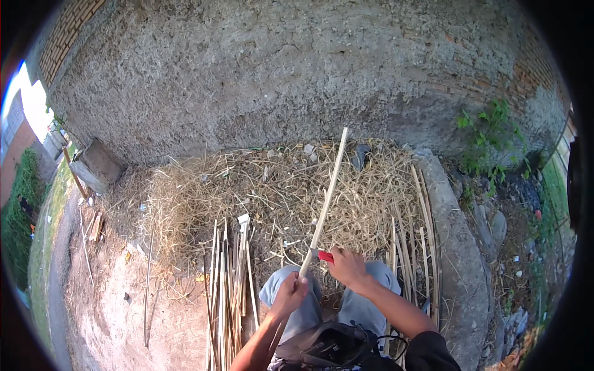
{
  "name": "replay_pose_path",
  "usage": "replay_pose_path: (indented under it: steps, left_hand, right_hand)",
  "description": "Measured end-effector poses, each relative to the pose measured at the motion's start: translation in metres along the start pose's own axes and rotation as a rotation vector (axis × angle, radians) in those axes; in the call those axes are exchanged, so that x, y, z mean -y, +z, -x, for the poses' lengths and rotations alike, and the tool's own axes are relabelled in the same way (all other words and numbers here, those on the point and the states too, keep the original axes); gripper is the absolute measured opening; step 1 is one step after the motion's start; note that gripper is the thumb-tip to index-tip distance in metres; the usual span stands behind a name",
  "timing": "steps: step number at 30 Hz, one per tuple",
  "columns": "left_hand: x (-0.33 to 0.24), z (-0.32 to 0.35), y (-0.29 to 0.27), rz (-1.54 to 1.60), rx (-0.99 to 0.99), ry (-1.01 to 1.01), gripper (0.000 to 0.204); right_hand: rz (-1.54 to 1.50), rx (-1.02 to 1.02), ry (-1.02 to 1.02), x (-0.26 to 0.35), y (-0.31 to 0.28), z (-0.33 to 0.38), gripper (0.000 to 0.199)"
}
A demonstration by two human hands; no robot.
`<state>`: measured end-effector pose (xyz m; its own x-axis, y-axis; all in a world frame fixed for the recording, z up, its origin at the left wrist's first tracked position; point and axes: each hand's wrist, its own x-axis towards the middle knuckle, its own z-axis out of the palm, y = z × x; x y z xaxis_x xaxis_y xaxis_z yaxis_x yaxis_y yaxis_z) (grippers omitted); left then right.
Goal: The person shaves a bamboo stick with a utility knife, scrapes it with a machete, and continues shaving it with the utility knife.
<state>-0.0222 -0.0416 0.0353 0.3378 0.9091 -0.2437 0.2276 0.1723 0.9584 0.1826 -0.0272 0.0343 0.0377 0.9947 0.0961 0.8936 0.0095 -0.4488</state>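
Note:
A long pale wooden strip [329, 196], probably split bamboo, slants up and away from my lap toward the wall. My left hand [289, 294] is closed around its near end, above my left knee. In my right hand [348, 268] is a red-handled knife [324, 255], with the fingers wrapped round the handle. The short grey blade lies against the strip, just beyond my left hand. Both forearms reach in from the lower edge, over my grey trousers [370, 303].
Heaps of curly shavings [189, 207] cover the ground ahead. Bundles of long strips [234, 290] lie left of my legs, and more strips [405, 250] lie to the right. A rough wall [297, 80] rises beyond. A concrete ledge [455, 247] runs along the right, near a green plant [492, 139].

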Motion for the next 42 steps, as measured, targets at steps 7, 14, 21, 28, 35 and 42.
replay_pose_path:
  steps: [7, 14, 21, 28, 35, 42]
  left_hand:
    - [-0.016, -0.032, -0.002, -0.095, 0.149, -0.152, 0.035]
    - [-0.033, -0.050, 0.007, -0.056, 0.142, -0.049, 0.040]
    - [-0.037, -0.078, 0.019, -0.321, 0.109, 0.076, 0.039]
    - [-0.032, -0.080, 0.020, -0.309, 0.139, 0.179, 0.030]
    - [-0.060, -0.051, 0.033, -0.632, -0.075, 0.291, 0.021]
    - [-0.060, -0.047, 0.033, -0.753, -0.069, 0.375, 0.017]
  right_hand:
    - [0.022, 0.131, 0.111, 0.015, -0.011, -0.009, 0.026]
    - [0.138, 0.076, 0.087, -0.002, -0.004, -0.018, 0.024]
    - [0.129, -0.033, 0.158, -0.001, -0.023, -0.033, 0.022]
    - [0.149, -0.069, 0.133, -0.012, -0.024, -0.033, 0.018]
    - [0.085, -0.127, 0.160, 0.004, -0.027, -0.028, 0.022]
    - [0.104, -0.064, 0.109, -0.004, -0.033, -0.022, 0.022]
